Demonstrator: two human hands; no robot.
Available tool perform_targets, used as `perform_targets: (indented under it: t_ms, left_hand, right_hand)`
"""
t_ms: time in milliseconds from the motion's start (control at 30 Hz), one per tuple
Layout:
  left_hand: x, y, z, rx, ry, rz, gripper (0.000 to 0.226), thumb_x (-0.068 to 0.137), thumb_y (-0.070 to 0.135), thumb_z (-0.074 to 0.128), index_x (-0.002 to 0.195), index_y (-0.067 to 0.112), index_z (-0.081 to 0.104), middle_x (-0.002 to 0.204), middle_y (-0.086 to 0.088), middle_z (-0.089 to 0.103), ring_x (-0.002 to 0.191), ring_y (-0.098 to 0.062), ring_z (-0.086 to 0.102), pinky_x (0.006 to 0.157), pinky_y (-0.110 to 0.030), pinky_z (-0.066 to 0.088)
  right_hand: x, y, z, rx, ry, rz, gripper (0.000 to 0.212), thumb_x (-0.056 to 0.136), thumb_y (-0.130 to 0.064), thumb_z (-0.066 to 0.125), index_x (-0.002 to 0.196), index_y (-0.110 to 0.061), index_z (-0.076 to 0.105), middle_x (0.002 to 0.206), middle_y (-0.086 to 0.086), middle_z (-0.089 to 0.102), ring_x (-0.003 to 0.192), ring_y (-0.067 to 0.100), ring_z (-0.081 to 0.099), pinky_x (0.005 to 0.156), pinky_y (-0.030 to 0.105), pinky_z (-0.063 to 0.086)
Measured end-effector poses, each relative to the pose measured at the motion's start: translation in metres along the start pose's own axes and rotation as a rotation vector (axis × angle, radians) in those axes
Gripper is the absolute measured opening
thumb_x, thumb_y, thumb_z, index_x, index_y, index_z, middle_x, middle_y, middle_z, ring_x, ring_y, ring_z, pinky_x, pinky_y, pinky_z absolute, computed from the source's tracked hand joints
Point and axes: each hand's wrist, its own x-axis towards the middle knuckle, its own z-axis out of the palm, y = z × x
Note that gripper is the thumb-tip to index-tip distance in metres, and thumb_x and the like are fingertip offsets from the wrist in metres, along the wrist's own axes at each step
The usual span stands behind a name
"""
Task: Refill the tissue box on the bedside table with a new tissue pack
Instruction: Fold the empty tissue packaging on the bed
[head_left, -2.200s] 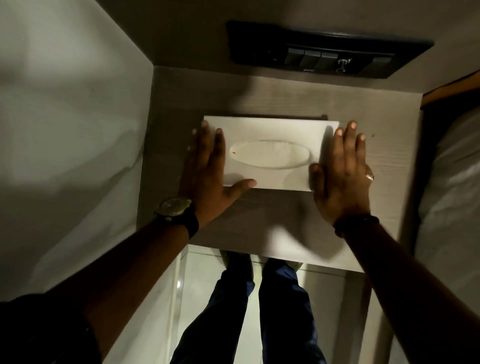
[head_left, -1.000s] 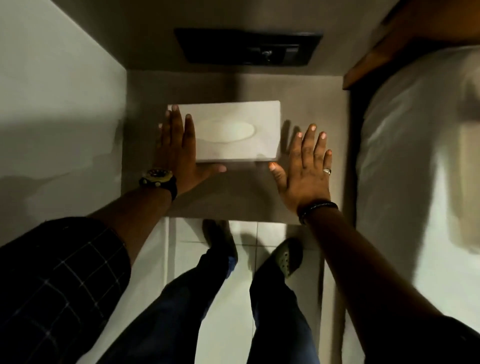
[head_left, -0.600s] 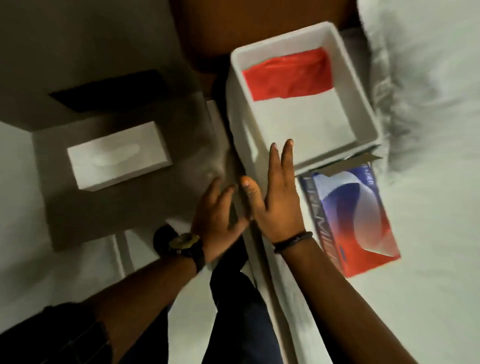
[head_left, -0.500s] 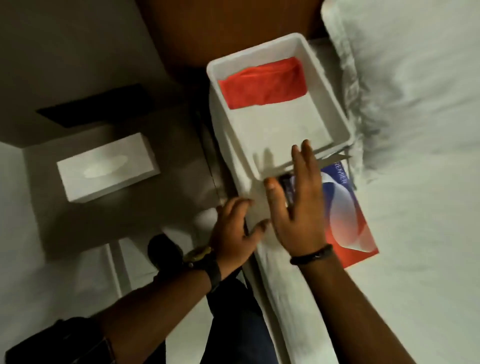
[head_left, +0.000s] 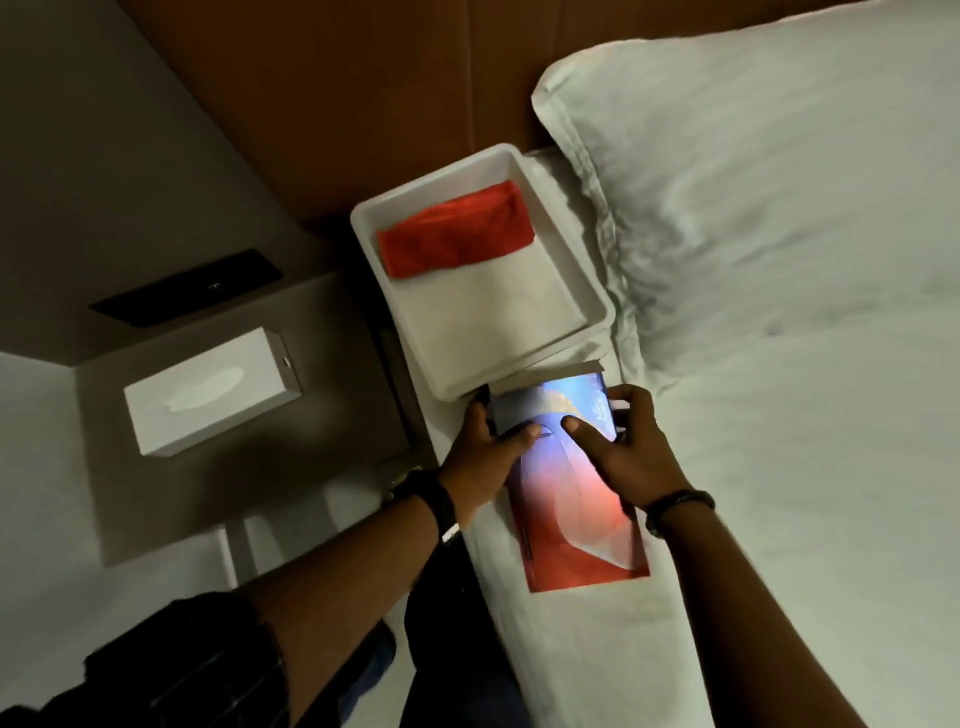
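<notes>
Both hands were on the new tissue pack (head_left: 571, 499), a red-and-blue carton lying flat on the bed (head_left: 779, 467) near its left edge, its far end just beside a white tray (head_left: 597, 306). The left hand (head_left: 483, 457) clasped the pack's left side, thumb curled over the top; the right hand (head_left: 623, 447) pinched it from the right, thumb on the printed face and fingers wrapped round the far corner. The far end flap looked already lifted, though I could not tell if the pack was properly open. Over to the left, well apart from the hands, the white tissue box (head_left: 213, 389) sat closed on the bedside table (head_left: 311, 493), nobody touching it. The tray held a red cloth (head_left: 457, 234) at its far end. By my reckoning the refill had barely begun: the tissues had yet to come out, the box to be opened, filled and closed.
</notes>
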Motion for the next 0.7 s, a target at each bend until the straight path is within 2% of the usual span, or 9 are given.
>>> perform_targets:
  t_ms: [67,133,233,300,367,433,500,567,700]
  left_hand:
    - [-0.006,0.005,-0.006,0.045,-0.028,0.013,0.067,0.084,0.025,0.071,0.138,0.033,0.031,0.127,-0.001,0.057,0.110,-0.014,0.059,0.099,-0.046,0.048]
    - [-0.014,0.012,-0.012,0.104,-0.078,0.043,0.064,0.082,0.027,0.071,0.129,0.044,0.031,0.119,0.004,0.056,0.106,-0.012,0.059,0.096,-0.044,0.051]
    - [-0.028,0.028,-0.022,0.155,-0.133,0.153,0.065,0.079,0.026,0.074,0.114,0.059,0.030,0.116,0.018,0.053,0.100,-0.001,0.062,0.077,-0.023,0.056]
    - [-0.034,0.040,-0.026,0.202,-0.122,0.241,0.073,0.075,0.029,0.076,0.115,0.062,0.025,0.120,0.024,0.046,0.107,0.000,0.057,0.076,-0.021,0.055]
    - [-0.040,0.049,-0.030,0.231,-0.111,0.318,0.085,0.075,0.022,0.077,0.122,0.062,0.019,0.126,0.026,0.040,0.114,-0.001,0.052,0.081,-0.024,0.056]
    - [-0.044,0.054,-0.033,0.271,-0.154,0.393,0.094,0.077,0.012,0.076,0.135,0.054,0.013,0.138,0.022,0.035,0.125,-0.004,0.047,0.087,-0.028,0.055]
    - [-0.046,0.054,-0.033,0.335,-0.192,0.474,0.095,0.079,0.007,0.073,0.141,0.047,0.013,0.149,0.013,0.029,0.135,-0.005,0.038,0.096,-0.028,0.050]
    - [-0.044,0.054,-0.034,0.390,-0.172,0.507,0.090,0.079,0.003,0.072,0.139,0.044,0.018,0.149,0.007,0.029,0.136,-0.006,0.035,0.099,-0.023,0.047]
    - [-0.036,0.060,-0.040,0.370,-0.144,0.477,0.087,0.077,-0.005,0.072,0.130,0.045,0.024,0.135,0.023,0.030,0.125,0.004,0.039,0.091,-0.012,0.046]
  right_hand:
    - [-0.015,0.001,-0.009,0.112,-0.035,-0.055,0.059,0.071,-0.051,0.074,0.117,-0.051,0.036,0.104,-0.010,0.064,0.079,0.004,0.066,0.065,0.017,0.049]
    - [-0.029,0.001,-0.016,0.191,-0.075,-0.130,0.063,0.076,-0.043,0.073,0.126,-0.050,0.035,0.112,-0.010,0.062,0.087,0.000,0.066,0.066,0.014,0.052]
    - [-0.041,-0.006,-0.022,0.268,-0.092,-0.213,0.069,0.081,-0.035,0.073,0.132,-0.057,0.031,0.124,-0.013,0.056,0.099,-0.002,0.064,0.073,0.012,0.052]
    - [-0.044,-0.018,-0.022,0.274,-0.107,-0.269,0.076,0.080,-0.034,0.070,0.137,-0.059,0.025,0.133,-0.012,0.052,0.107,0.002,0.062,0.079,0.018,0.054]
    - [-0.043,-0.033,-0.022,0.237,-0.114,-0.347,0.079,0.084,-0.027,0.069,0.143,-0.051,0.022,0.142,-0.013,0.047,0.119,0.005,0.056,0.088,0.020,0.053]
    - [-0.040,-0.049,-0.020,0.195,-0.097,-0.420,0.077,0.086,-0.024,0.069,0.145,-0.046,0.024,0.146,-0.019,0.042,0.130,0.005,0.047,0.095,0.022,0.049]
    - [-0.038,-0.059,-0.019,0.166,-0.066,-0.483,0.074,0.083,-0.025,0.067,0.145,-0.037,0.029,0.147,-0.019,0.041,0.135,0.007,0.042,0.104,0.032,0.045]
    - [-0.035,-0.067,-0.018,0.142,-0.033,-0.507,0.072,0.080,-0.030,0.067,0.143,-0.035,0.032,0.145,-0.015,0.042,0.134,0.011,0.044,0.105,0.042,0.044]
    - [-0.028,-0.070,-0.016,0.045,0.005,-0.567,0.072,0.079,-0.036,0.064,0.143,-0.036,0.032,0.150,-0.010,0.037,0.139,0.021,0.037,0.105,0.051,0.042]
